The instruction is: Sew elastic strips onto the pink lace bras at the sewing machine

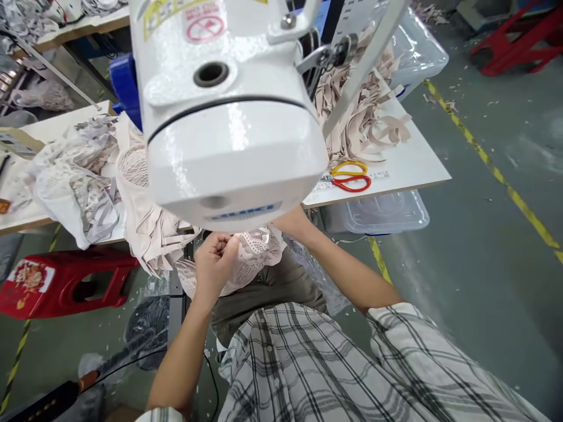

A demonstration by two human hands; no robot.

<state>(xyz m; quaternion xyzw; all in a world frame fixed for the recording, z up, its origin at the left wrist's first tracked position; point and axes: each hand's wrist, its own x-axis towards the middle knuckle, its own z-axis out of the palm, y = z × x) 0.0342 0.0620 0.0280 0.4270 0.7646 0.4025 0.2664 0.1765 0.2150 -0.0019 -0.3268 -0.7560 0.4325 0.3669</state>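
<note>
My left hand (215, 261) is closed on the near edge of a pale pink lace garment piece (257, 255), thumb and bent fingers pinching the fabric. Part of the lace hangs down over my lap. The white head of a sewing machine (237, 158) looms just above and in front of my hands and hides the needle area. Only the wrist and back of my right hand (292, 223) show, at the lace's right side; its fingers are behind the machine head.
Pink cut strips (365, 117) lie on the table's right side near yellow-and-red-handled scissors (350, 176). More pink garment pieces (145, 217) drape over the left edge beside white lace fabric (74, 176). A red stool (70, 281) and a clear plastic bin (387, 212) stand lower down.
</note>
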